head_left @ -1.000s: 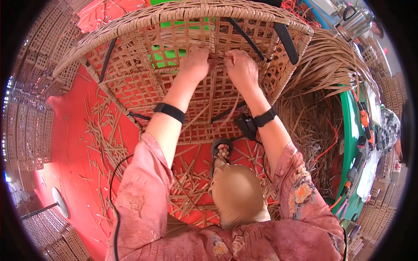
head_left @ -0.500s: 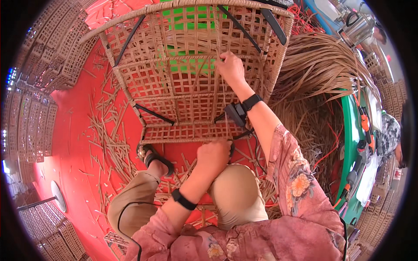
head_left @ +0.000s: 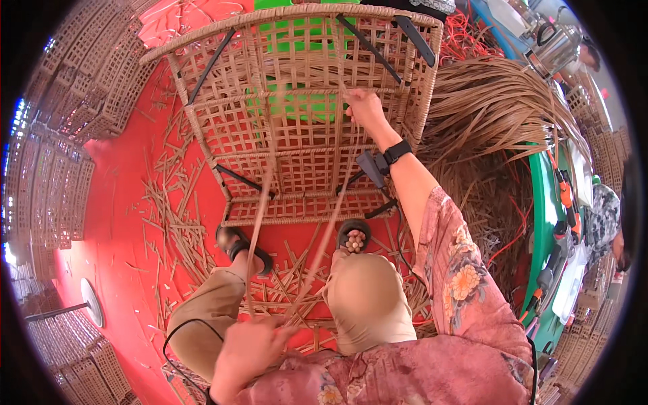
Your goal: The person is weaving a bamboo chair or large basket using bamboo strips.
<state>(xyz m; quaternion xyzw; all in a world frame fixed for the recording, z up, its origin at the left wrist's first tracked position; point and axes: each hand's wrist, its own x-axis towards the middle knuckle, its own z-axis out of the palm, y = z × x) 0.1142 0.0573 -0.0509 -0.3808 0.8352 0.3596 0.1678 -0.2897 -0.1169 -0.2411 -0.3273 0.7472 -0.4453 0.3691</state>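
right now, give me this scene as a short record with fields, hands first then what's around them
left hand: low near the lap, blurred; grip unclear
right hand: raised at the woven panel, fingers bent
woven panel: brown, tilted, with wrapped rods and black braces
loose strands: two, blurred, running between the left hand and the panel
floor: red, littered with cut strips
right side: large bundle of long brown strips
left side: stacked openwork woven pieces
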